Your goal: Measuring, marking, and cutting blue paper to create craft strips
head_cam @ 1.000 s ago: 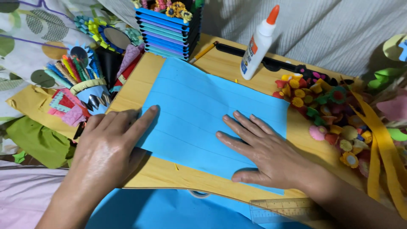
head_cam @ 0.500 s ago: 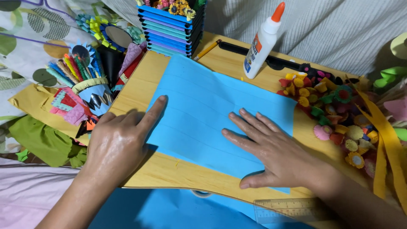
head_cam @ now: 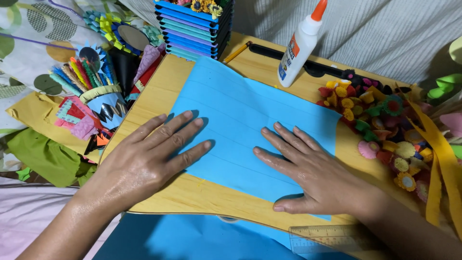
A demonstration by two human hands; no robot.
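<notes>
Two flat hands pressing blue paper on a wooden board

Left hand (head_cam: 144,161) lies open, fingers spread, on the paper's (head_cam: 240,115) left edge; right hand (head_cam: 308,173) rests flat near its lower right corner, gripping nothing; glue bottle (head_cam: 298,48) stands behind; paper flowers (head_cam: 380,130) lie right

Both arms are bare right up to the frame edge, no sleeves showing. Left hand (head_cam: 144,161) and right hand (head_cam: 315,175) have no rings, watch or bracelets, nails look short and plain, skin a bit shiny.
</notes>
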